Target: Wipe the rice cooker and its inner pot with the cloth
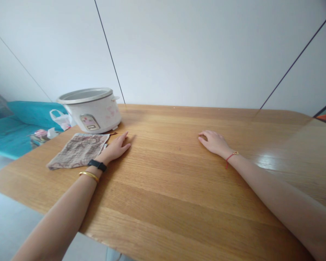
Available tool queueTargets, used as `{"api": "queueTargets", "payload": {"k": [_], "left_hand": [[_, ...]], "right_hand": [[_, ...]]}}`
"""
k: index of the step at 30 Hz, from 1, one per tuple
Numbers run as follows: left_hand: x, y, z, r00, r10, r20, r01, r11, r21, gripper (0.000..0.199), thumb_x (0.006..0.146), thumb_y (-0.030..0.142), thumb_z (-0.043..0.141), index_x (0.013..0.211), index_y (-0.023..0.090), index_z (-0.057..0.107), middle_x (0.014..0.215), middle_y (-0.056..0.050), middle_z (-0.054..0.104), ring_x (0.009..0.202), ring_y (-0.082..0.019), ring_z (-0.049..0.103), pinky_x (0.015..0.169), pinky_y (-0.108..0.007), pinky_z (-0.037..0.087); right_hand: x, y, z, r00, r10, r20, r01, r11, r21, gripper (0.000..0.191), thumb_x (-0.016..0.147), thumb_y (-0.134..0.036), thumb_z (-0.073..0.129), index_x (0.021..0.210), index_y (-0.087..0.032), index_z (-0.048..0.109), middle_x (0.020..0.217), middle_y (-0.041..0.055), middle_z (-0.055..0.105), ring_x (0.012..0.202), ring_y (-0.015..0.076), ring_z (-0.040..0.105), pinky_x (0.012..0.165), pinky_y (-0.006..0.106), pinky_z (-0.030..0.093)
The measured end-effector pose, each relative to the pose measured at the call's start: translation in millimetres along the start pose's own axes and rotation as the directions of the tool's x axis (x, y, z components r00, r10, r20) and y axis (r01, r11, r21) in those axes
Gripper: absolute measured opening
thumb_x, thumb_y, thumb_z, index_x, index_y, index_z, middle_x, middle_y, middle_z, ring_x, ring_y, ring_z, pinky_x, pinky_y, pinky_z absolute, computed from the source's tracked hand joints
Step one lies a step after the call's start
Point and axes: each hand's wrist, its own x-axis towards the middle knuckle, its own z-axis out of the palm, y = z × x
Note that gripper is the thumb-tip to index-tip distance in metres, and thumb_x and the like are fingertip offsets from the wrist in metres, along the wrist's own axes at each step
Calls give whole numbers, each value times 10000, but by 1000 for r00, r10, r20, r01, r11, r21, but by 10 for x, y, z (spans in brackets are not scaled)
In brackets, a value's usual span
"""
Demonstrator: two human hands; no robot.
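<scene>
Across a honey-brown wooden tabletop (163,181), two bare forearms reach forward, and both hands lie palm down, open and gripping nothing. The left hand (115,148), with a black wristband (97,165) and a gold bangle (89,176) on its arm, rests with fingers slightly spread, just beside a crumpled square of brown patterned cloth (77,150) on its left. Beyond that hand, near the table's far edge, stands a round white rice cooker body (93,110) with a faint pink print and no lid. The right hand (213,142), fingers lightly curled, lies well apart, a thin red string bracelet (229,156) at its wrist. Off past the left hand, below the table, sit a teal cushion (29,116) and a white plastic bag (60,119). The likeliest risk: a careless knock could send the cooker over the nearby edge
</scene>
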Motion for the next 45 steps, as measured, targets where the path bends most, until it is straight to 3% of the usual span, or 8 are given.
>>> {"api": "queueTargets", "payload": {"k": [6,10,18,22,28,32,39,45], "left_hand": [[26,-28,-4,998,56,14,-57,998,30,620,904,517,472,1358,127,634,1457,-189,625,1384,-340,562,1235,-485,369],[21,-21,-14,999,32,26,-33,999,44,713,903,519,471,1460,81,551,1513,-212,572,1421,-347,528,1246,-483,349],[10,-10,11,1000,6,5,-6,1000,-12,862,915,556,473,1609,62,342,1548,-218,539,1447,-335,507,1242,-469,339],[19,-9,26,1000,5,-23,-6,999,-34,873,955,625,383,1619,60,332,1526,-215,560,1427,-329,525,1228,-469,353],[43,67,9,996,84,23,-86,993,82,705,988,594,304,1300,96,693,1356,-202,664,1309,-321,593,1195,-428,386],[30,85,49,998,53,-33,-48,990,135,797,984,619,336,1519,51,495,1443,-249,593,1369,-378,542,1178,-501,390],[26,-34,110,998,45,-44,-41,996,79,875,978,642,362,1627,57,303,1534,-239,534,1446,-358,489,1217,-486,346],[23,-25,88,999,42,-19,-40,995,94,890,969,652,372,1614,41,327,1532,-250,528,1436,-368,496,1216,-492,353]], "right_hand": [[-7,-54,-34,1000,-2,-10,1,997,-75,484,1044,-374,471,1468,-162,564,1418,158,611,1289,348,577,1144,604,393],[-22,-139,-83,998,-66,11,67,990,-120,587,1038,-359,496,1591,-175,426,1471,161,570,1359,374,527,1184,742,228],[-15,-68,-14,995,-104,14,104,995,-11,390,1054,-395,494,1326,-174,664,1371,125,649,1242,330,618,1092,498,483],[-21,-53,31,998,-23,-53,27,998,57,601,1015,-413,559,1554,-169,449,1378,130,645,1283,349,588,1102,530,468],[-54,-92,25,996,14,-84,-3,991,133,719,993,-388,566,1626,-149,323,1358,130,658,1288,351,589,1122,545,450],[-72,-87,6,997,19,-78,-6,987,163,729,998,-364,551,1647,-155,294,1353,127,661,1267,333,609,1111,521,472],[-53,-29,21,992,-120,-35,121,991,49,329,1036,-322,496,1236,-176,711,1348,100,664,1263,293,611,1136,465,470],[-44,2,41,992,-124,-39,125,992,34,360,1049,-321,498,1314,-156,677,1356,107,657,1253,304,615,1121,489,487]]}}
